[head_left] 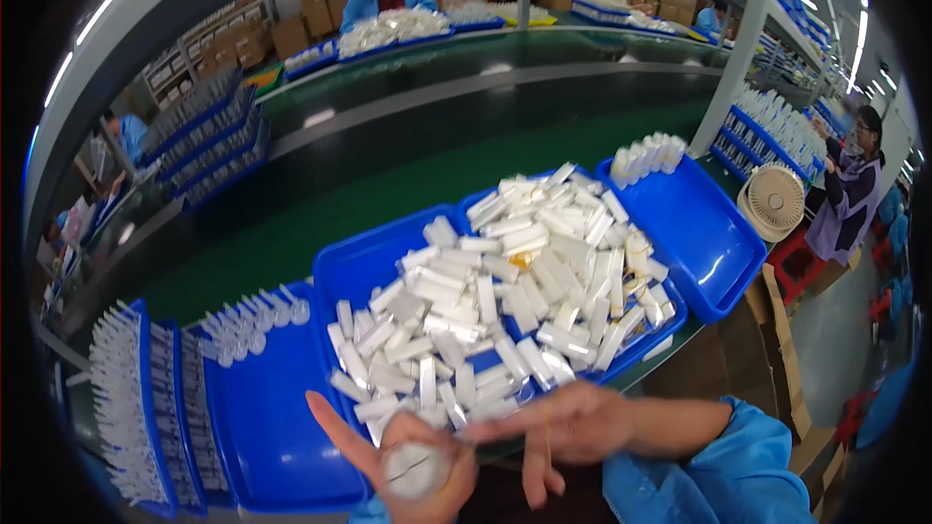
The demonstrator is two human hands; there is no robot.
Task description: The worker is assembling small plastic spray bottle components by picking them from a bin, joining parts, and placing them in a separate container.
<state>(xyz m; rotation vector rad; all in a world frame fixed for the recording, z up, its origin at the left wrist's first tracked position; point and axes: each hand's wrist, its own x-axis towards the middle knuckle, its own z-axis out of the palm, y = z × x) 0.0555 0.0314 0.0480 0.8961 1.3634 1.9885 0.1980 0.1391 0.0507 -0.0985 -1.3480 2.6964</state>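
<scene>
At the far left, blue trays [155,427] packed with clear stemmed pieces are standing beside a blue tray [282,437] with similar pieces along its top edge. Near the bottom centre, the left hand [459,485] is curling around a rounded whitish object [416,472], one finger sticking out, while white oblong pieces [451,296] are lying heaped in trays just beyond. To its right, the blurred right hand [587,422] is pointing its forefinger towards the left, other fingers hanging loosely bent, any hold being impossible to tell.
</scene>
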